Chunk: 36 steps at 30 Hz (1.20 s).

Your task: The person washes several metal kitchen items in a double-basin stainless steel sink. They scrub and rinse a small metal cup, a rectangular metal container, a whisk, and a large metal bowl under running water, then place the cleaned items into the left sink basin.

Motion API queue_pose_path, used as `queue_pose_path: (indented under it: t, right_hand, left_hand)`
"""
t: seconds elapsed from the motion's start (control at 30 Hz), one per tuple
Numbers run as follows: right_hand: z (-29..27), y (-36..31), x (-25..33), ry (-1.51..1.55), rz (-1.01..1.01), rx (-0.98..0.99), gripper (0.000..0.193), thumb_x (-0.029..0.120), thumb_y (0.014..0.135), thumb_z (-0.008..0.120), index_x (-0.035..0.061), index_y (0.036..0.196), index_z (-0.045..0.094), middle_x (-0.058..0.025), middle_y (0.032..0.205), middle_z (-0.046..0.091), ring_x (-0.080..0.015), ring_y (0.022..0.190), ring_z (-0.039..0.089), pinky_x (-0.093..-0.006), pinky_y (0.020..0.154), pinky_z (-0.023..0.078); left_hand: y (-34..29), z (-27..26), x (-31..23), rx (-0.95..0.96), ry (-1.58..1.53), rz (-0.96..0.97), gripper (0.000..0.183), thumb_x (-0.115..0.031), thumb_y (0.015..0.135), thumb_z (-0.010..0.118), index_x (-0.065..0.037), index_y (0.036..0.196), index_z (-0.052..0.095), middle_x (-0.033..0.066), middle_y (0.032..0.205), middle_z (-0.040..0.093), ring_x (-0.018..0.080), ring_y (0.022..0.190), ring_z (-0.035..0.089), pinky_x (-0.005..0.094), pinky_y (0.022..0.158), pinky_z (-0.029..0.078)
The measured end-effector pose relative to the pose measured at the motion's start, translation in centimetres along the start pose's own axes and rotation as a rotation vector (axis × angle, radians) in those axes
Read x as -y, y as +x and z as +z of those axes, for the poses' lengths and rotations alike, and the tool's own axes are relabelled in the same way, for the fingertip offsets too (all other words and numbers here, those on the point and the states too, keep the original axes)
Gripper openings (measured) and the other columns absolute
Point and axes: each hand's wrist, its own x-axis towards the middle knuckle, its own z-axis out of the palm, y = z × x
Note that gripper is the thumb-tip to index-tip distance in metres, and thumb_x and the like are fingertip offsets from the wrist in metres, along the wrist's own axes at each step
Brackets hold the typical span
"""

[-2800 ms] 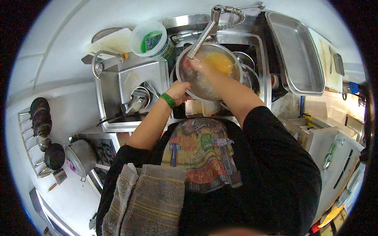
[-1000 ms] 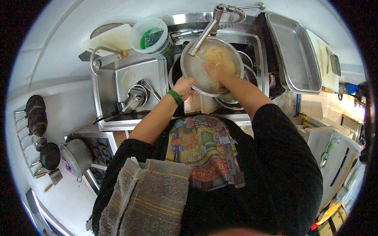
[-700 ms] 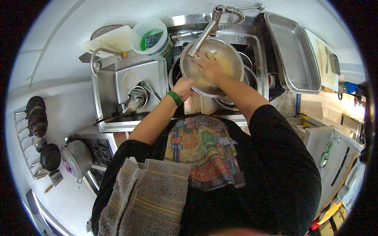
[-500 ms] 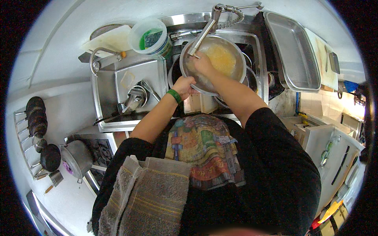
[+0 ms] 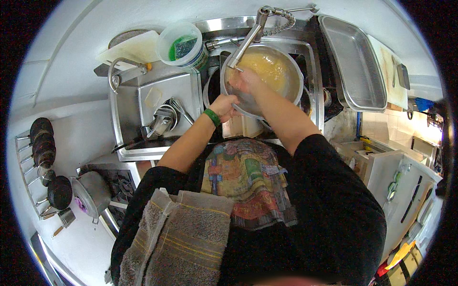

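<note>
A large steel bowl (image 5: pixel 298 78) is held over the right-hand sink, tilted, with yellowish liquid (image 5: pixel 271 66) inside. My left hand (image 5: pixel 225 107), with a green band at its wrist, grips the near-left rim of the bowl, thumb on top. Inside the bowl, at its left side, is my right hand (image 5: pixel 248 82); its fingers are blurred and partly covered by the faucet spout, so I cannot make out how they are bent. The steel faucet (image 5: pixel 247 44) reaches down over the bowl, its tip right above my right hand.
The left sink basin (image 5: pixel 148 93) contains a whisk (image 5: pixel 182 110) and metal cups. A plastic tub (image 5: pixel 164 44) with green contents stands behind it. More pans lie beneath the bowl. At right leans a deep steel tray (image 5: pixel 355 64). A grey towel (image 5: pixel 191 233) hangs at my front.
The bowl has shifted slightly right and its yellow liquid has swirled into a new shape. My right hand has moved a little within it, blurring. My left hand keeps its grip on the rim.
</note>
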Motion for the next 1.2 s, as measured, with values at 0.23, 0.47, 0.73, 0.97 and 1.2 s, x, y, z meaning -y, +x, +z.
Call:
queue_pose_path:
  t: [0.23,0.47,0.73,0.97,1.2]
  right_hand:
    - [0.2,-1.1,-1.6,-0.143,0.318,0.168,0.021,0.026,0.094,0.054,0.005,0.093,0.06,-0.0082,0.078,0.062,-0.0224,0.068,0.061,-0.0353,0.059,0.053]
    - [-2.5,-3.8,1.9,-0.997,0.562,0.363,0.01,0.013,0.086,0.054,0.0046,0.085,0.059,-0.0084,0.073,0.059,-0.0211,0.063,0.056,-0.0377,0.057,0.049]
    - [-1.5,-0.7,-2.8,-0.251,-0.034,0.088,0.015,0.021,0.093,0.056,0.0088,0.086,0.059,-0.0049,0.073,0.056,-0.0196,0.062,0.056,-0.0363,0.056,0.049]
    - [-2.7,-3.7,1.7,-1.385,0.665,0.365,0.026,0.029,0.095,0.052,0.008,0.087,0.064,-0.0067,0.075,0.064,-0.019,0.062,0.06,-0.0344,0.055,0.05]
    - [-1.2,-4.4,-3.7,-1.576,-0.438,0.192,0.036,0.036,0.094,0.052,0.0058,0.091,0.071,-0.0179,0.086,0.07,-0.0327,0.073,0.066,-0.045,0.072,0.053]
  left_hand:
    - [-1.1,-1.2,-0.5,0.067,0.048,-0.003,0.024,-0.005,0.086,0.054,0.006,0.107,0.06,0.0133,0.098,0.069,0.0262,0.08,0.071,0.0408,0.073,0.061]
    - [0.7,-1.8,0.7,0.127,0.007,0.002,0.024,-0.007,0.087,0.055,0.007,0.105,0.062,0.016,0.099,0.068,0.029,0.083,0.069,0.0462,0.078,0.058]
    - [0.8,-1.7,0.0,0.119,0.062,-0.008,0.015,-0.004,0.085,0.058,0.005,0.096,0.062,0.0126,0.089,0.066,0.0274,0.075,0.068,0.0443,0.071,0.059]
    - [0.9,-2.1,-0.7,0.04,0.075,0.023,0.021,-0.004,0.083,0.059,0.006,0.101,0.061,0.0137,0.094,0.067,0.0271,0.076,0.069,0.0443,0.069,0.06]
    - [1.1,-1.5,-1.3,-0.025,0.208,0.089,0.03,-0.002,0.082,0.059,0.01,0.109,0.058,0.0163,0.1,0.066,0.0287,0.082,0.069,0.0448,0.068,0.061]
